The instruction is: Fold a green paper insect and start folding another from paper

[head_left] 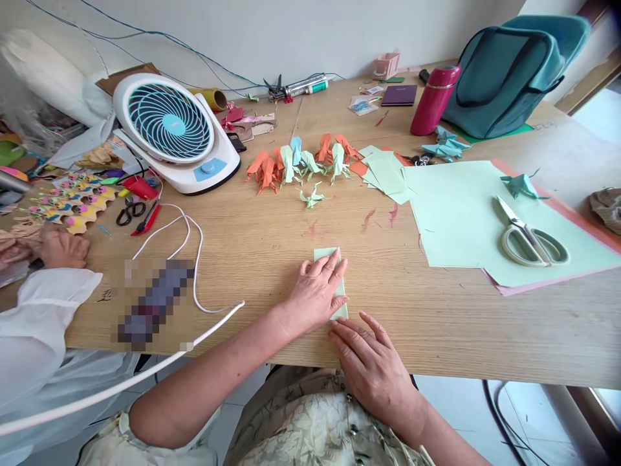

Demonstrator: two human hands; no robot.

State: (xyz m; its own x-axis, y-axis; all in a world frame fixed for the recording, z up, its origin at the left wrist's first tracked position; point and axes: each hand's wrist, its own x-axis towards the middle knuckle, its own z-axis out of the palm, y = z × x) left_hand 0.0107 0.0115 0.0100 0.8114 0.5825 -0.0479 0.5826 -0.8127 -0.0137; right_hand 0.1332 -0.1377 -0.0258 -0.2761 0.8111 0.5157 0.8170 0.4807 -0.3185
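A folded strip of pale green paper (326, 253) lies flat on the table near its front edge. Across it rests my left hand (315, 291), fingers stretched out and pressing the paper down; much of the strip is hidden under that hand. My right hand (371, 362) is just below and to the right, its fingers extended and their tips close to the strip's lower end. Whether those tips touch the paper, I cannot tell. Beyond the strip stands a group of orange, green and blue folded paper figures (290, 162), with a small green one (312, 196) in front.
Right of my hands, scissors (531, 239) lie on large green sheets (456, 207). Smaller green sheets (385, 171) sit beside them. A fan (169, 123) and white cable (218, 323) are on the left, near a co-worker's hand (63, 246). A flask (434, 100) and teal bag (504, 77) stand back right.
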